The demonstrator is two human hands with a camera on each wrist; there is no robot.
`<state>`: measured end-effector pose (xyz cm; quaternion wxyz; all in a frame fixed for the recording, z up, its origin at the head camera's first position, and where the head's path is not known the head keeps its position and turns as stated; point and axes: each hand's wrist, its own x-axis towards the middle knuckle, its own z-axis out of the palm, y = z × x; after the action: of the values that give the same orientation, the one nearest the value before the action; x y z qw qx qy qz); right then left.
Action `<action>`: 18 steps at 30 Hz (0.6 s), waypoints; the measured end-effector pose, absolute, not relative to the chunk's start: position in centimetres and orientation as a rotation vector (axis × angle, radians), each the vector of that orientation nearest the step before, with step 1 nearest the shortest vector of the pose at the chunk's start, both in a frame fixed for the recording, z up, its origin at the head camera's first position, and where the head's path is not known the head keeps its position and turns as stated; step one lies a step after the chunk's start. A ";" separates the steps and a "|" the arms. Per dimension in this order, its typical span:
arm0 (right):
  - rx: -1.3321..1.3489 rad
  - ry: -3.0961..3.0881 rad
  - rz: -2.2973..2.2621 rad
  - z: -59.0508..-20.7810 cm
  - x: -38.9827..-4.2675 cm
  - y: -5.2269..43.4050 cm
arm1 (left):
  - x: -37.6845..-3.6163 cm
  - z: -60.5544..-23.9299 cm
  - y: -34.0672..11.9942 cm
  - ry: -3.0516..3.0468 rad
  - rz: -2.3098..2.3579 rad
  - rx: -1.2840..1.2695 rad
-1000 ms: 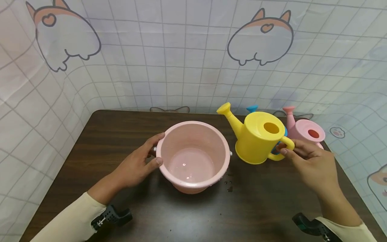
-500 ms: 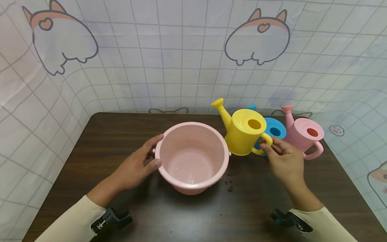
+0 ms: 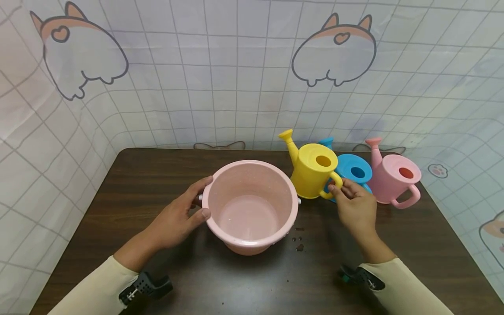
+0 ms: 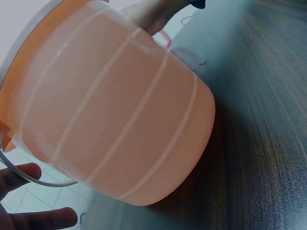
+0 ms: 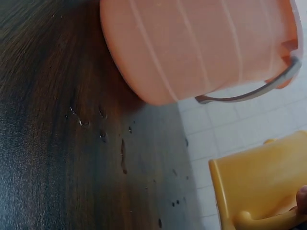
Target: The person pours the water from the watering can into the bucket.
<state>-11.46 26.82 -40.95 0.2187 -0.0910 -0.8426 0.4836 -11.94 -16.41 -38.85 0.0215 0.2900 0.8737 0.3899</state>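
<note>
A pink bucket [image 3: 252, 241] stands upright on the dark wooden table, a little water in its bottom. At its left side my left hand [image 3: 179, 216] touches the rim with thumb and index finger, fingers fairly straight; the bucket's thin handle [image 4: 36, 179] hangs near them in the left wrist view. To the right, my right hand [image 3: 356, 208] pinches the handle of a yellow watering can [image 3: 312, 177], upright with its spout to the left. Whether its base touches the table I cannot tell. Behind it, a blue watering can [image 3: 354, 168] is partly hidden.
A pink watering can [image 3: 397, 177] stands right of the blue one near the table's right edge. Water drops [image 3: 299, 247] lie on the table [image 3: 252, 288] right of the bucket. A patterned sheet [image 3: 260, 78] hangs behind the table.
My right hand has moved left with the yellow watering can, bringing it closer to the bucket and uncovering more of the blue and pink cans. My left hand stays at the bucket.
</note>
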 end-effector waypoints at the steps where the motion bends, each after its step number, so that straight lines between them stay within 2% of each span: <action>1: -0.257 -2.341 1.332 -41.2 -11.6 26.8 | -11.9 -38.9 -16.4 2.708 1.210 0.900; 18: -0.339 -2.458 1.279 -43.3 -12.9 25.7 | -12.1 -39.2 -16.5 2.714 1.216 0.925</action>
<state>-12.91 25.73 -43.30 0.1743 -0.1195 -0.8670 0.4512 -12.08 -16.48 -39.18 0.0135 0.2969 0.8713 0.3905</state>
